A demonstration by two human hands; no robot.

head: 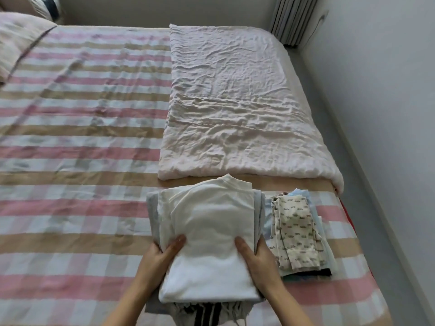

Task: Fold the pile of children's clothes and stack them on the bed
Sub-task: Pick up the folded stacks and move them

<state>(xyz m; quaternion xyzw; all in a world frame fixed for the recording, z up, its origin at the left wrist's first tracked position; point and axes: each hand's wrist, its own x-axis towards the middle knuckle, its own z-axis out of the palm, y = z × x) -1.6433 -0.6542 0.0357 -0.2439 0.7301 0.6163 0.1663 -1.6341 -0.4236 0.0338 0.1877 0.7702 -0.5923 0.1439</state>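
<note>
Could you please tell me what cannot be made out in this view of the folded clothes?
1. Head view: lower garments of the stack, covered by the white top; only edges show.
2. Head view: fingers of the left hand and right hand, hidden by the stack; only thumbs show.
3. Head view: the striped garment, cut off by the bottom edge.
4. Head view: the motif on the printed garment, too small.
</note>
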